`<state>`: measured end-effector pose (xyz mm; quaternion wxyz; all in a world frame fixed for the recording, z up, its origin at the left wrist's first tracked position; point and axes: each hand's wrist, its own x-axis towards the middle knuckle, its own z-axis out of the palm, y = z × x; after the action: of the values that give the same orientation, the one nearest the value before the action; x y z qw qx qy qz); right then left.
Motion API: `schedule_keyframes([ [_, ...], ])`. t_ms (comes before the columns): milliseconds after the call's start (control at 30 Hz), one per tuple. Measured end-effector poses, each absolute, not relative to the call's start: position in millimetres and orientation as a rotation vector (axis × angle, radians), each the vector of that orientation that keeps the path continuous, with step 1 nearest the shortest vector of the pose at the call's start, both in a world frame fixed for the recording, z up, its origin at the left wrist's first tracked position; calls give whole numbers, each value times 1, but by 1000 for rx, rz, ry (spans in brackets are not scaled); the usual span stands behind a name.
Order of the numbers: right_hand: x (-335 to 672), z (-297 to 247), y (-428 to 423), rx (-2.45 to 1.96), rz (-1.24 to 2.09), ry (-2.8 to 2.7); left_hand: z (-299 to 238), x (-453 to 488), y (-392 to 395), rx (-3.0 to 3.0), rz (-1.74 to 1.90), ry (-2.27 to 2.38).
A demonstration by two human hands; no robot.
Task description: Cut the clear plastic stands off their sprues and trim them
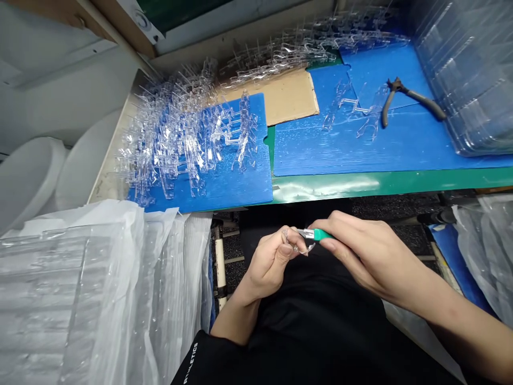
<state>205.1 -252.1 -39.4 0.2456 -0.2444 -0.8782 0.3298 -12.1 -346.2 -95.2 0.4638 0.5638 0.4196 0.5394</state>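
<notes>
Pinching a small clear part (298,241) in a narrow grip between thumb and fingertips, the left hand (270,262) holds it above the lap. The part is transparent, thin and curved, and the fingers hide some of its shape. The right hand (371,256) is closed around the green handle of a knife (323,234). The knife's metal end reaches the part; blade contact cannot be confirmed from this view.

Both hands are positioned over a black shirt (308,326), just in front of the bench edge, which is covered by a green mat (360,185). On the mat, a left blue board (256,184) carries a dense heap of clear parts (180,133) of similar form. More clear parts extend along the back, over a cardboard sheet (280,96). A right blue board (360,149) holds a few loose parts and side cutters (401,96) with grey handles. A clear tray stack (465,69) stands at the far right. At lower left, a white bag (176,267) wraps ridged stacked trays (60,283). A clear bag (489,251) lies at lower right.
</notes>
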Motion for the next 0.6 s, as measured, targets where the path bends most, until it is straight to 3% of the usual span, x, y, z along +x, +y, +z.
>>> schedule_keyframes([
  [167, 209, -36, -251, -560, 711, -2486, -94, -11, -345, 1471, 1323, 1018],
  [600, 219, -31, -254, -530, 832, -2502, -89, -11, -340, 1598, 1273, 978],
])
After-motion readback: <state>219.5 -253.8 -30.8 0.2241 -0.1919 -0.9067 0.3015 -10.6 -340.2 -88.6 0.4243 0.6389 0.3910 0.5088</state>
